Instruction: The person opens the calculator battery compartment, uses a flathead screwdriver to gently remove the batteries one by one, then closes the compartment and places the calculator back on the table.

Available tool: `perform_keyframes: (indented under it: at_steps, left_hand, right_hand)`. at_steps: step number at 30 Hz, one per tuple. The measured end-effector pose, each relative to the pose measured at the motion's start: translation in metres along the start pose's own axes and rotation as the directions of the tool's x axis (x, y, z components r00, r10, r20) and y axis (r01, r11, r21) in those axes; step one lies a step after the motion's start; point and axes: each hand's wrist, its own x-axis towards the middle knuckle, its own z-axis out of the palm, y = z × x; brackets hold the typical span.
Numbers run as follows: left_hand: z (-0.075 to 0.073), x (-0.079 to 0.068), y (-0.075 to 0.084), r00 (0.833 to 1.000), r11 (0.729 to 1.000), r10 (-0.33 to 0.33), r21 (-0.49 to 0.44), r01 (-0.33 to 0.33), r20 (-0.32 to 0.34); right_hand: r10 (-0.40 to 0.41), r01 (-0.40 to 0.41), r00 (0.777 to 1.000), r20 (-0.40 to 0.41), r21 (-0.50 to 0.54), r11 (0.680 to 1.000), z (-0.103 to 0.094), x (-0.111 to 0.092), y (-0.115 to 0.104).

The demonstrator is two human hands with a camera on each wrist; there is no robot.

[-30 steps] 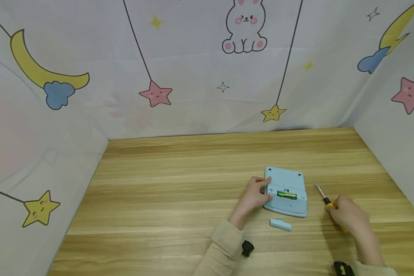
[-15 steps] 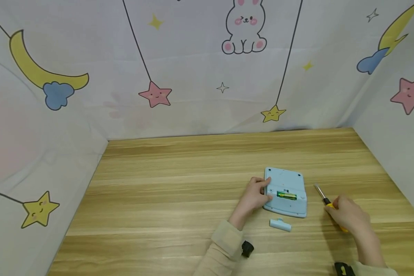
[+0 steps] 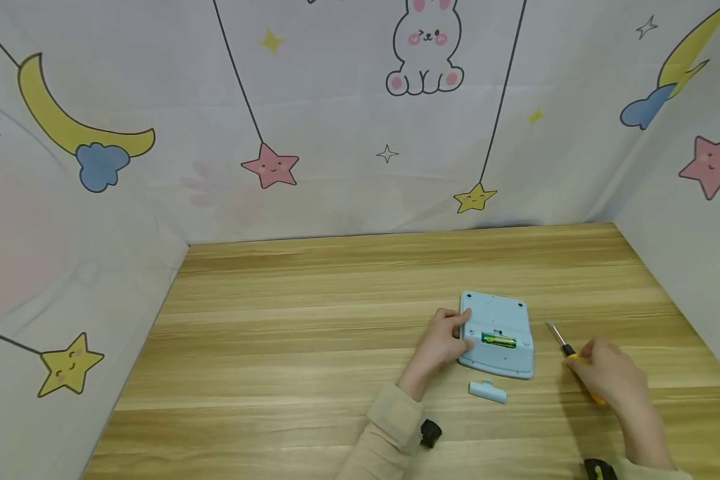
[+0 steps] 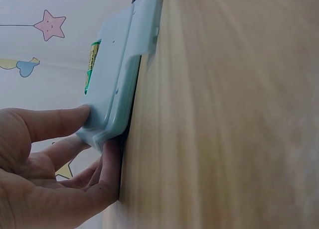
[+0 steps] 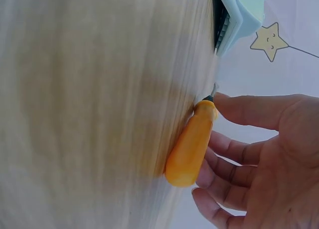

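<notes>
A light blue calculator (image 3: pixel 497 312) lies face down on the wooden table, its back showing. A green battery (image 3: pixel 499 340) sits in its uncovered compartment. My left hand (image 3: pixel 438 341) grips the calculator's left edge; in the left wrist view the thumb presses on the back and fingers reach the edge and underside. Just in front of it lies the small light blue battery cover (image 3: pixel 488 391). To the right, my right hand (image 3: pixel 613 375) holds a screwdriver (image 5: pixel 191 145) with a yellow-orange handle, low against the table. Its thumb is at the handle's neck, and the metal tip points away, toward the back left.
The wood-grain table (image 3: pixel 300 333) runs back to a white cloth (image 3: pixel 336 100) printed with stars, moons and a rabbit. Cloth also closes off both sides. Black wrist-camera parts (image 3: pixel 431 433) show near the left cuff.
</notes>
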Motion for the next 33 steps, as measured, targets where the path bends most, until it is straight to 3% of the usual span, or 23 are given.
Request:
perform_keyframes:
  at_steps: [9, 18, 25, 33]
  left_hand:
    - [0.0, 0.002, -0.001, 1.0, 1.0, 0.004, -0.013, -0.004, -0.005]
    - [-0.001, 0.0, 0.001, 1.0, 1.0, -0.002, -0.006, 0.002, -0.002]
    - [-0.001, 0.0, 0.002, 1.0, 1.0, 0.0, -0.009, 0.0, -0.001]
    - [0.0, -0.001, 0.002, 1.0, 1.0, 0.003, 0.0, -0.003, 0.004]
  right_hand:
    - [-0.022, 0.022, 0.991, -0.133, 0.001, 1.0, -0.001, -0.005, -0.005]
    - [-0.101, 0.1, 0.968, -0.229, -0.014, 0.995, -0.003, -0.008, -0.015]
    - [-0.217, 0.217, 0.926, -0.308, -0.034, 0.976, -0.001, -0.009, -0.025]
    - [-0.307, 0.312, 0.897, -0.319, -0.039, 0.949, 0.0, -0.008, -0.037]
